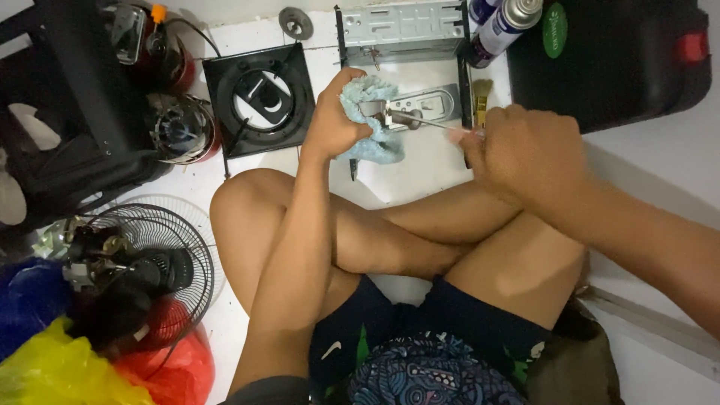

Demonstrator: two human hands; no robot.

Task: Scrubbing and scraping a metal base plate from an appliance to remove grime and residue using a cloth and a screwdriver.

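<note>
Screwdriver (431,121) lying almost level across the white floor (427,169), long axis running left to right, thin shaft bridging the two hands. Tip at the left end, meeting a small metal part (409,116) swaddled in a pale blue cloth (373,124). Left hand (335,120) clamped round cloth and part together, fingers curled tight, touching the tip's end of the tool. Right hand (529,154) closed in a fist over the handle, handle itself hidden inside the grip. Part sits left of the right fist, directly along the shaft line, over a flat grey metal bracket (431,101). Black square frame (259,97) just left of the left hand; spray cans (504,22) beyond, near the top edge
</note>
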